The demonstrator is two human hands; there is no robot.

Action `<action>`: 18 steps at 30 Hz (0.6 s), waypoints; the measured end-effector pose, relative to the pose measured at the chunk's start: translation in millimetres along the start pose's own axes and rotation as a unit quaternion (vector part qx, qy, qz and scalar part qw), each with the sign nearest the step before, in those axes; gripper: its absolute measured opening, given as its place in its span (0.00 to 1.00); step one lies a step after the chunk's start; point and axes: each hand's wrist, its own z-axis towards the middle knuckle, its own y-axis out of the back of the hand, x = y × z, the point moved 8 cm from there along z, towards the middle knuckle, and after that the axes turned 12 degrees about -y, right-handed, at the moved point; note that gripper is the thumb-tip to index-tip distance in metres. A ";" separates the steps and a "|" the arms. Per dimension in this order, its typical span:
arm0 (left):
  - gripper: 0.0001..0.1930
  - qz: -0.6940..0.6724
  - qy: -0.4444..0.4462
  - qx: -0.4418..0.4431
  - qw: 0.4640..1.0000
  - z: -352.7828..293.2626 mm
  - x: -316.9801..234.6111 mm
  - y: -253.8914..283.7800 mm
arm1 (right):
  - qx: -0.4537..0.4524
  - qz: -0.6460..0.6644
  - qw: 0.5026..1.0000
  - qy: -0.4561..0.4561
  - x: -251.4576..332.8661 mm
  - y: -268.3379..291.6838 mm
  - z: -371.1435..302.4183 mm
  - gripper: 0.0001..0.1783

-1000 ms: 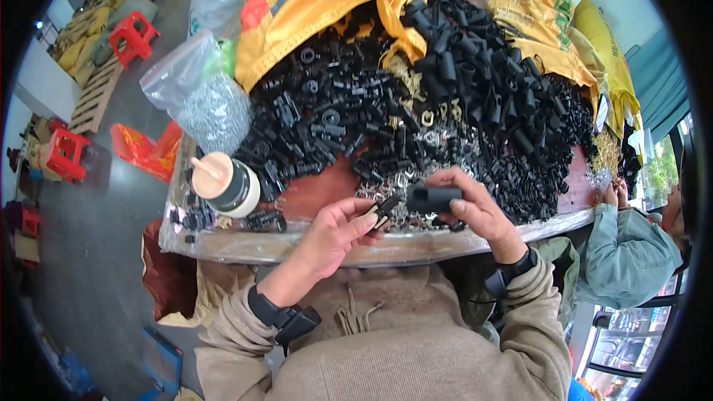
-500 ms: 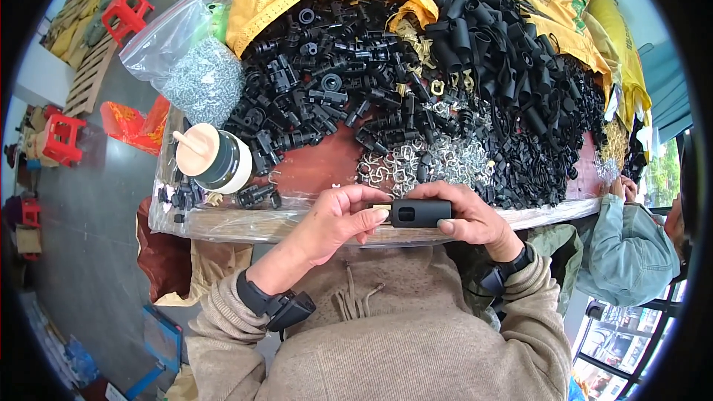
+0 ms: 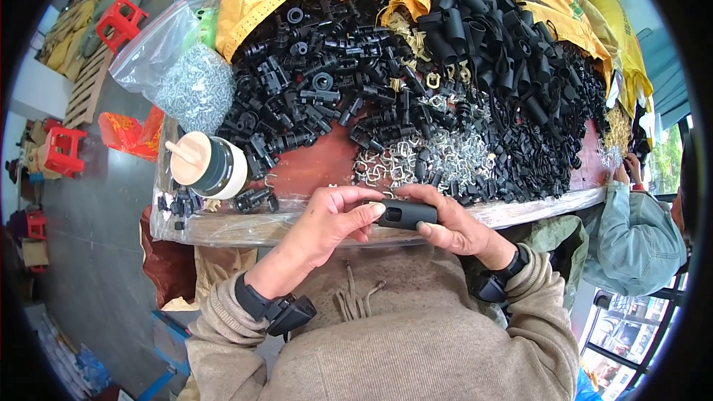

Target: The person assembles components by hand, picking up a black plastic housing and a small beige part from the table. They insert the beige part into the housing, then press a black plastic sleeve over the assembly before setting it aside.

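Observation:
Between my two hands, just above the near edge of the table, is a short black plastic sleeve with a rectangular slot in its side. My right hand grips its right end between thumb and fingers. At the left end my left hand pinches with thumb and forefinger, covering that end; no pale piece shows clearly there now. Beyond my hands lies a pile of silvery bent wire clips. More black sleeves are heaped farther back, beside several small brass-coloured pieces.
Black moulded fittings cover the table's left half. A jar with a pink lid stands at the left edge, before a clear bag of screws. Small black parts lie to the right. Another person's sleeve is at far right.
The sleeve has shifted slightly left and tilted, its right end lower. The pale brass-coloured piece seen at its left end earlier is now hidden by my left fingers or inside the sleeve.

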 end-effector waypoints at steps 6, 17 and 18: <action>0.26 -0.033 -0.068 -0.051 0.996 -3.7 -2.3 0.9 | -0.009 0.022 1.000 -0.020 -7.2 -7.1 2.9 0.34; 0.41 -0.035 -0.136 -0.032 0.990 -1.4 -17.2 -7.0 | -0.059 -0.066 0.994 0.063 11.1 2.3 6.3 0.45; 0.42 -0.036 -0.135 -0.025 0.990 -1.1 -16.8 -9.4 | -0.058 -0.070 0.991 0.102 19.9 1.7 8.0 0.46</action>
